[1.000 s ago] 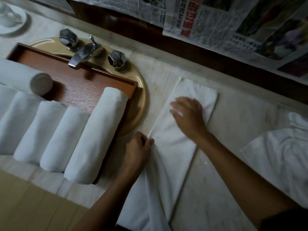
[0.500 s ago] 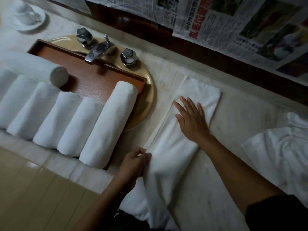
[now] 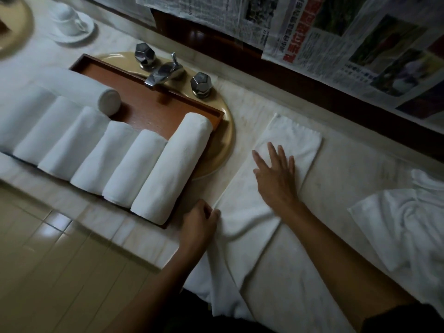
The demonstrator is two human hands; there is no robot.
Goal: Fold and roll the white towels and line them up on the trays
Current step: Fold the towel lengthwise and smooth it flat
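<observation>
On the marble worktop [image 3: 348, 169], a long folded white towel [image 3: 295, 140] lies beside the brown wooden tray [image 3: 153, 111] of rolled white towels [image 3: 125, 169]. The left hand [image 3: 198, 224] has its grip clamped on the towel's edge; the right hand [image 3: 276, 179] presses flat, fingers spread. The newspaper [image 3: 336, 44] print is illegible.

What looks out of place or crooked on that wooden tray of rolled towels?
One rolled towel lies crosswise behind the row of rolls, not lined up with them. The rightmost roll is longer and sticks out past its neighbours. The tray itself sits over the sink.
</observation>
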